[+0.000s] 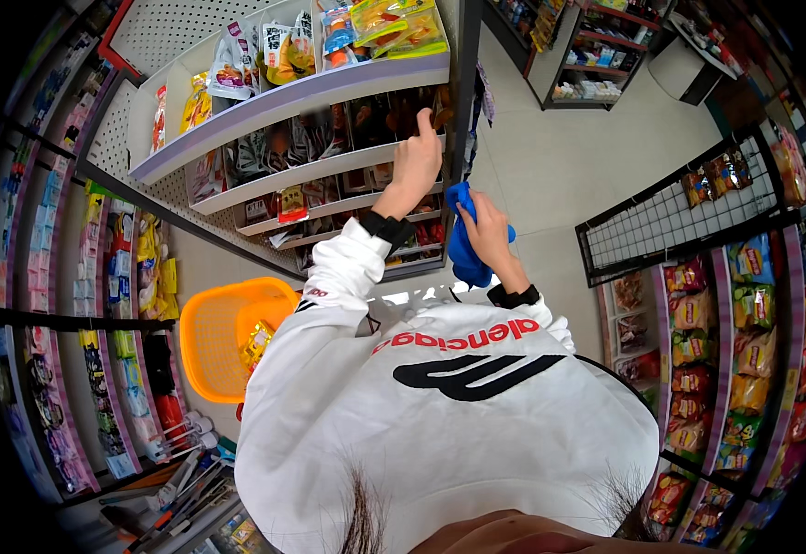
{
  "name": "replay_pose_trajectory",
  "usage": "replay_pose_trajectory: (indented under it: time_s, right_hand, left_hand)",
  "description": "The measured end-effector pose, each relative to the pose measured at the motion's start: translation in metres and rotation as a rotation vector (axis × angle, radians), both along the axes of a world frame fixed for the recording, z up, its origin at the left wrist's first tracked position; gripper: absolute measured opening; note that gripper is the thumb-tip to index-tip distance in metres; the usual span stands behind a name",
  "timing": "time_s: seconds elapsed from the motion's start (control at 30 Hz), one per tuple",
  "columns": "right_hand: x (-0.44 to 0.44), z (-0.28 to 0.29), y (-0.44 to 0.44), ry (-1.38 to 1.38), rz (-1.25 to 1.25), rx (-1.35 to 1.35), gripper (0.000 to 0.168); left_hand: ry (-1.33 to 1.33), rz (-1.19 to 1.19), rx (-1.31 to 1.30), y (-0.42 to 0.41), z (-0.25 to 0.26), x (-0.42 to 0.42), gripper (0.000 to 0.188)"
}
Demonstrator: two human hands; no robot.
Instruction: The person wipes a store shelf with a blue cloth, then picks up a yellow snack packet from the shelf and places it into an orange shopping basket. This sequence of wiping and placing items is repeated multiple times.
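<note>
My left hand [417, 161] is raised in front of the second tier of a display shelf [320, 166], near its right end. One finger points up beside dark snack packets [403, 114]; the other fingers are curled and partly hidden, so I cannot tell whether they hold anything. Lower and to the right, my right hand [489, 228] grips a bunched blue cloth [469, 260] beside the shelf's corner. On the top tier [292, 93] sit bagged snacks, among them a white and purple pouch [233, 62] and yellow packs [403, 28].
An orange plastic basket [199, 346] with a yellow packet [257, 344] in it stands on the floor at left. Racks of hanging goods [109, 256] line the left side. Chip bags [690, 311] fill shelves at right, below a black wire rack [687, 201]. Floor tiles [534, 166] run between.
</note>
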State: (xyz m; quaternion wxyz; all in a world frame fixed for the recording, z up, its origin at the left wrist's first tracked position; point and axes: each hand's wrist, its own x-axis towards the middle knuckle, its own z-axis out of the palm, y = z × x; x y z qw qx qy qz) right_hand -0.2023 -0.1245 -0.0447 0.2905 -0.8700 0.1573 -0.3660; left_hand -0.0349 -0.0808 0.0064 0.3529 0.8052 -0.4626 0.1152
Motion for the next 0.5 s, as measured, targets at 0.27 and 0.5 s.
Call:
replay_pose_trajectory:
  time_s: [0.27,0.5]
  right_hand:
    - [-0.002,-0.011,-0.001,0.002,0.061,0.007,0.027]
    - [-0.007,-0.009,-0.002,0.032,0.073,0.134,0.026]
  left_hand:
    - [-0.137,0.103,0.194,-0.055,-0.003,0.037,0.054]
    - [0.314,-0.052,0.052,-0.046,-0.005,0.04,0.055]
